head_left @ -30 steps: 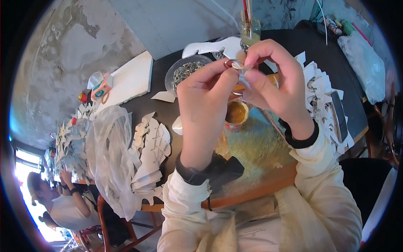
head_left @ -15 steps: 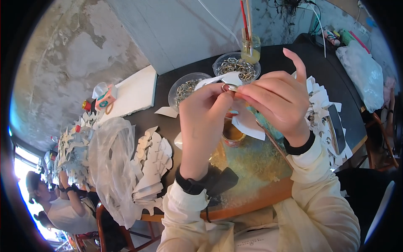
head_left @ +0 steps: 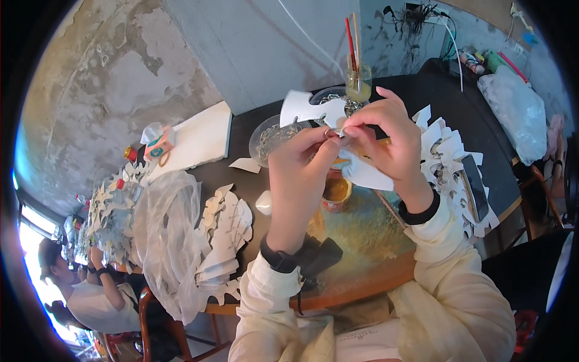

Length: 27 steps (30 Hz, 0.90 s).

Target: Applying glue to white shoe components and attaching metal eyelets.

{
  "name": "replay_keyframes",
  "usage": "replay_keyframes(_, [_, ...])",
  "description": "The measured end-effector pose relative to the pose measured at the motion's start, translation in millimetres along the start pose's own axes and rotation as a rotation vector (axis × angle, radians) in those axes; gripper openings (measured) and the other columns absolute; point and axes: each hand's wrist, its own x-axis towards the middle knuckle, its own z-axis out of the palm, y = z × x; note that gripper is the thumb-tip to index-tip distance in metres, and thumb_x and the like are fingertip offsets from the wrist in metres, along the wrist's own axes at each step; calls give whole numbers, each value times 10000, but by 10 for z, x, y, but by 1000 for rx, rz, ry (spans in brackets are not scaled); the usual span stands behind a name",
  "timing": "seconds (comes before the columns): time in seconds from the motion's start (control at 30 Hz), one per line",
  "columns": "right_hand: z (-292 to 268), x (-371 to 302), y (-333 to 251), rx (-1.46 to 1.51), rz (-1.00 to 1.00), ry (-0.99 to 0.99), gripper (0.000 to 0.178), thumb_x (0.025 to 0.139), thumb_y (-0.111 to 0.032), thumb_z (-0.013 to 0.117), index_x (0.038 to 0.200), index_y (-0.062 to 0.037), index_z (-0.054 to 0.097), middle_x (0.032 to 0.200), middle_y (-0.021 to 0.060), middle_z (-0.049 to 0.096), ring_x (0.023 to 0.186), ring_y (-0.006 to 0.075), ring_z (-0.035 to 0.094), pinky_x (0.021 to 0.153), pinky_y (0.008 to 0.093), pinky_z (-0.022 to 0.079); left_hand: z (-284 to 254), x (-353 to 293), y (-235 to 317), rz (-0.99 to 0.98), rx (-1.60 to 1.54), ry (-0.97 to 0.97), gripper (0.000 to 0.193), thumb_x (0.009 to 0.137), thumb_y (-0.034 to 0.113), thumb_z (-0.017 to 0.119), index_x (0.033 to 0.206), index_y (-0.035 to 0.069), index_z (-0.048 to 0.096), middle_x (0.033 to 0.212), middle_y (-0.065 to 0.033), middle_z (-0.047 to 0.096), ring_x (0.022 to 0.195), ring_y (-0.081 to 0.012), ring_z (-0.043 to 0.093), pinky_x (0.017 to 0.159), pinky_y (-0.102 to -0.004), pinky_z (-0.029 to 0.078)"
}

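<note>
Above the table, my left hand (head_left: 300, 160) pinches a small metal ring (head_left: 329, 132) between thumb and forefinger. My right hand (head_left: 389, 136) meets it there, its fingertips closed on a narrow end of a white cut-out piece (head_left: 309, 111) with curved edges. More white sheet shows below the fingers; whether it is the same piece, I cannot tell. Behind my hands stand two clear round tubs of metal rings and buckles, the left tub (head_left: 263, 142) and the partly hidden right tub (head_left: 329, 94). An open pot of amber paste (head_left: 338, 190) sits just beneath.
At right, white cut-outs (head_left: 437, 148) lie beside a phone (head_left: 475, 187). Stacked cut-outs (head_left: 224, 235) and a plastic bag (head_left: 169, 241) are at left. Behind are a jar with brushes (head_left: 359, 84), a tissue box (head_left: 158, 142) and a white board (head_left: 199, 139). Another person (head_left: 96, 301) sits far left.
My right hand has curled in and shifted slightly left and down. The white piece has turned, and more of it shows above my fingers. The view has shifted a little.
</note>
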Motion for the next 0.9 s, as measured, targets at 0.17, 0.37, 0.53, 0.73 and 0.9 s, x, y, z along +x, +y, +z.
replay_keyframes(0.17, [-74, 49, 3, -4, -70, -103, 156, 748, -113, 726, 900, -139, 699, 775, -45, 650, 701, 137, 604, 1015, 432, 367, -75, 4, 132, -6, 148, -55, 186, 890, 77, 594, 999, -64, 646, 854, -66, 670, 742, -80, 626, 601, -220, 555])
replay_keyframes(0.37, [-88, 95, -158, -377, -351, 28, 139, 671, -177, 790, 793, -173, 723, 712, -80, 642, 688, 111, 589, 1014, 434, 371, -96, 38, 77, 32, 183, -16, 179, 863, 73, 583, 977, -51, 644, 827, -65, 666, 663, -80, 623, 543, -203, 512])
replay_keyframes(0.53, [-41, 40, -112, -186, -108, -35, 116, 678, -166, 807, 753, -170, 719, 665, -64, 640, 651, 114, 588, 1001, 419, 363, -41, -25, 101, -11, 256, 50, 130, 861, 46, 542, 892, -22, 648, 723, 5, 611, 578, -35, 517, 514, -185, 403])
replay_keyframes(0.73, [-19, 23, -172, -4, 121, -59, 111, 690, -43, 778, 749, -105, 708, 731, -19, 679, 671, 125, 606, 1052, 465, 343, -86, -24, -51, 52, 96, 10, 147, 876, 43, 549, 937, -20, 667, 755, 28, 590, 585, -13, 439, 497, -183, 322])
replay_keyframes(0.9, [22, 1, -77, -38, 184, -39, 91, 719, -115, 780, 736, -142, 695, 684, -38, 659, 624, 117, 603, 1029, 432, 339, -17, 37, -135, 51, 88, 17, 184, 859, 47, 564, 969, -76, 645, 887, -40, 647, 819, -86, 582, 740, -227, 452])
